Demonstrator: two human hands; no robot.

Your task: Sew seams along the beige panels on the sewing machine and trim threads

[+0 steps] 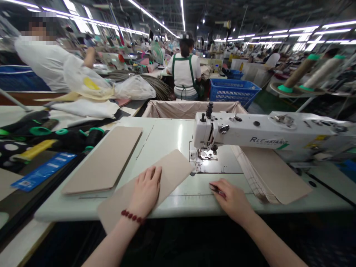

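My left hand [146,188], with a dark red bead bracelet on its wrist, lies flat on a beige panel [175,168]. The panel sits at a slant on the pale green machine table, and its far corner reaches close to the needle area of the white sewing machine [239,129]. In front of the machine, my right hand [232,196] is closed around small dark thread snips [217,190], with their tips pointing left. These are apart from the panel. A stack of beige panels [107,159] rests to the left of my left hand.
More beige panels [274,172] lie under the machine arm at right. Behind the table stands a cloth-lined bin [167,109], with a blue basket [233,92] beyond. Thread spools [96,136] and a blue packet [44,170] lie at left. Co-workers sit nearby.
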